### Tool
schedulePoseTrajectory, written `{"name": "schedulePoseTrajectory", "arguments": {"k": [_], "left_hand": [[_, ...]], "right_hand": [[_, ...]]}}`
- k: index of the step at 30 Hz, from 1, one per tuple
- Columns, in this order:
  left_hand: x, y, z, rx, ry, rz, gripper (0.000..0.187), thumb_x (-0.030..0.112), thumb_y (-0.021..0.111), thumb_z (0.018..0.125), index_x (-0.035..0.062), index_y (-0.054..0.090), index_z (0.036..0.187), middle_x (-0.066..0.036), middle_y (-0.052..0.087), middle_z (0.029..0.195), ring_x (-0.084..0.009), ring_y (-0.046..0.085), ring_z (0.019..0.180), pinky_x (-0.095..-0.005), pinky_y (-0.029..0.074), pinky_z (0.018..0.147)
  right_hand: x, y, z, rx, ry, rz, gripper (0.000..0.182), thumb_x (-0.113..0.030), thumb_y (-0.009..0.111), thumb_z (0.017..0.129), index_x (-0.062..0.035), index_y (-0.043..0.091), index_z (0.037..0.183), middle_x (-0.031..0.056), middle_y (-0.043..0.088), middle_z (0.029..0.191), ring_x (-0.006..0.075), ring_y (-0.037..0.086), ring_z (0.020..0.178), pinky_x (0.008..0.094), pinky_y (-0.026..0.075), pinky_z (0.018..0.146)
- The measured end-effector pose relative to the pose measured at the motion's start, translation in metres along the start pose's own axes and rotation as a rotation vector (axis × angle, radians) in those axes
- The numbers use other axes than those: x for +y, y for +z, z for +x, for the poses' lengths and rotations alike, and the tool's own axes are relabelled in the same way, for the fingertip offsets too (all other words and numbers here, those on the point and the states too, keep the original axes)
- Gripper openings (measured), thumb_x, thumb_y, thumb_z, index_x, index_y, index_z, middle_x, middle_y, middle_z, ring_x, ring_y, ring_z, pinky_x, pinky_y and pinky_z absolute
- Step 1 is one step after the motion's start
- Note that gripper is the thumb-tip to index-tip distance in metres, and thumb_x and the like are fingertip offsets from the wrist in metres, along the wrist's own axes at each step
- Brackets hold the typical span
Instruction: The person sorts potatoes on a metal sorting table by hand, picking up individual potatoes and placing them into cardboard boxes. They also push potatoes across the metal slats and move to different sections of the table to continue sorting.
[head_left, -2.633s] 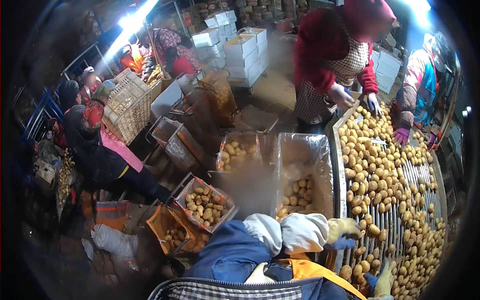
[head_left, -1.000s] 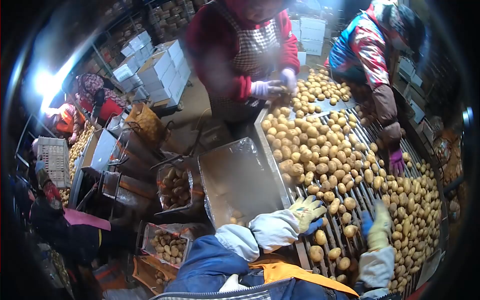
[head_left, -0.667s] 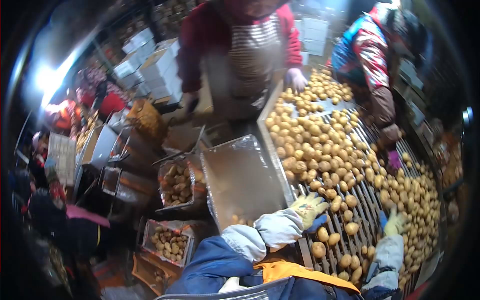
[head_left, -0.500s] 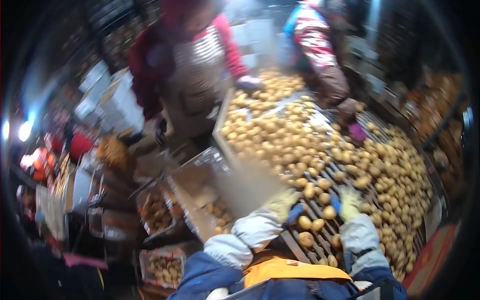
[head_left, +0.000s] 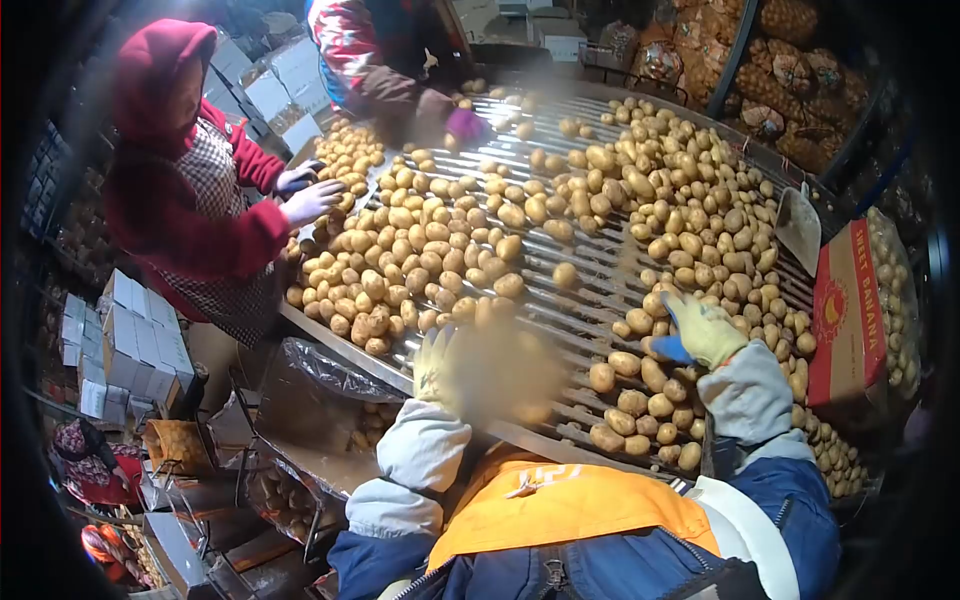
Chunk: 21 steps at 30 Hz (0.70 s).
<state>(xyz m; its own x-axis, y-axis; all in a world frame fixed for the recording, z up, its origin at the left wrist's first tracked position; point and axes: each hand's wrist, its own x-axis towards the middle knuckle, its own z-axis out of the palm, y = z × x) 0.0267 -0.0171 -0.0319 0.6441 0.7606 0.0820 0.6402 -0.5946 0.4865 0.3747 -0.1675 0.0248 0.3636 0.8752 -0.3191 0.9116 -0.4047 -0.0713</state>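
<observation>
Grey metal rollers (head_left: 600, 300) lie between hands now wider apart than a moment ago, so each covers its own side: left hand (head_left: 437, 368), pale-yellow-gloved, fingers extended by the near rim (head_left: 345, 349); right hand (head_left: 707, 335), yellow-and-blue-gloved, fingers spread at oval tan potatoes (head_left: 715, 230) heaped beside a red carton (head_left: 838, 345).

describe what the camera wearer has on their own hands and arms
Left hand and right hand: pale yellow work gloves, blue showing on the right one. Beyond them, loose light grey cloth oversleeves over dark blue jacket sleeves.
</observation>
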Motion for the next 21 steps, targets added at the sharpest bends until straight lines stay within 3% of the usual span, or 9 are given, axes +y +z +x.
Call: {"name": "schedulePoseTrajectory", "arguments": {"k": [4,7,9,11,13,16,17,19,21], "left_hand": [[0.063,-0.017,0.016,-0.562,0.171,0.197,0.058,0.048,0.063,0.095,0.0142,0.057,0.142,-0.023,0.042,0.155,-0.0517,0.032,0.146,-0.0704,0.022,0.117],[0.043,0.006,0.022,-0.534,0.188,0.222,0.060,0.049,0.058,0.097,0.0170,0.051,0.148,-0.024,0.039,0.156,-0.0511,0.030,0.147,-0.0702,0.019,0.118],[0.032,-0.006,0.027,-0.449,0.124,0.228,0.063,0.043,0.062,0.095,0.0285,0.046,0.153,-0.025,0.036,0.159,-0.0528,0.028,0.148,-0.0707,0.019,0.118],[0.021,-0.016,0.033,-0.397,-0.012,0.353,0.070,0.036,0.067,0.092,0.0339,0.040,0.157,-0.023,0.030,0.163,-0.0530,0.027,0.149,-0.0687,0.018,0.120],[-0.049,0.021,0.030,-0.176,0.123,0.286,0.078,0.031,0.070,0.089,0.0342,0.035,0.159,-0.023,0.024,0.166,-0.0519,0.027,0.150,-0.0665,0.017,0.121],[-0.072,0.008,0.059,-0.197,0.002,0.197,0.073,0.031,0.068,0.091,0.0279,0.039,0.158,-0.024,0.030,0.164,-0.0480,0.029,0.150,-0.0606,0.022,0.122],[-0.094,0.007,0.062,-0.154,-0.041,0.139,0.071,0.032,0.068,0.091,0.0246,0.041,0.157,-0.024,0.032,0.163,-0.0475,0.031,0.149,-0.0589,0.024,0.122],[-0.128,0.016,0.060,0.009,-0.017,0.182,0.069,0.031,0.071,0.088,0.0185,0.047,0.151,-0.024,0.039,0.157,-0.0471,0.037,0.143,-0.0562,0.030,0.118],[-0.128,0.010,0.049,-0.030,-0.023,0.165,0.060,0.031,0.068,0.092,0.0156,0.052,0.148,-0.024,0.044,0.154,-0.0449,0.041,0.142,-0.0542,0.033,0.117]], "right_hand": [[-0.021,0.027,-0.015,-0.131,0.038,-0.118,0.097,-0.047,0.071,0.089,-0.0051,0.023,0.162,0.0337,0.036,0.157,0.0464,0.052,0.134,0.0486,0.043,0.111],[-0.044,0.045,-0.006,-0.166,-0.102,-0.062,0.066,-0.030,0.056,0.096,-0.0147,0.036,0.157,0.0378,0.036,0.154,0.0451,0.064,0.118,0.0509,0.052,0.100],[-0.071,0.043,0.001,-0.220,-0.128,-0.031,0.052,-0.027,0.050,0.099,-0.0130,0.044,0.150,0.0388,0.039,0.150,0.0449,0.065,0.115,0.0509,0.052,0.098],[-0.096,0.050,0.006,-0.075,-0.247,0.044,0.041,-0.021,0.044,0.101,-0.0099,0.049,0.141,0.0309,0.047,0.145,0.0439,0.064,0.115,0.0513,0.053,0.095],[-0.125,0.058,0.017,-0.152,-0.291,0.046,0.042,-0.017,0.042,0.102,-0.0098,0.049,0.142,0.0268,0.049,0.142,0.0447,0.062,0.115,0.0534,0.052,0.095],[-0.140,0.072,0.038,0.016,-0.521,0.181,0.048,-0.014,0.050,0.098,-0.0112,0.047,0.146,0.0260,0.047,0.145,0.0484,0.060,0.116,0.0541,0.052,0.096],[-0.144,0.057,0.040,-0.005,-0.520,0.201,0.068,-0.005,0.059,0.090,-0.0098,0.039,0.154,0.0270,0.050,0.144,0.0460,0.065,0.110,0.0475,0.054,0.096],[-0.138,0.039,0.046,0.009,-0.508,0.540,0.062,-0.009,0.068,0.091,-0.0065,0.047,0.150,0.0245,0.061,0.134,0.0416,0.066,0.114,0.0451,0.054,0.096],[-0.108,0.053,0.060,0.342,-0.583,0.396,0.046,-0.015,0.072,0.092,-0.0024,0.061,0.136,0.0236,0.070,0.120,0.0383,0.069,0.110,0.0437,0.056,0.091]]}}
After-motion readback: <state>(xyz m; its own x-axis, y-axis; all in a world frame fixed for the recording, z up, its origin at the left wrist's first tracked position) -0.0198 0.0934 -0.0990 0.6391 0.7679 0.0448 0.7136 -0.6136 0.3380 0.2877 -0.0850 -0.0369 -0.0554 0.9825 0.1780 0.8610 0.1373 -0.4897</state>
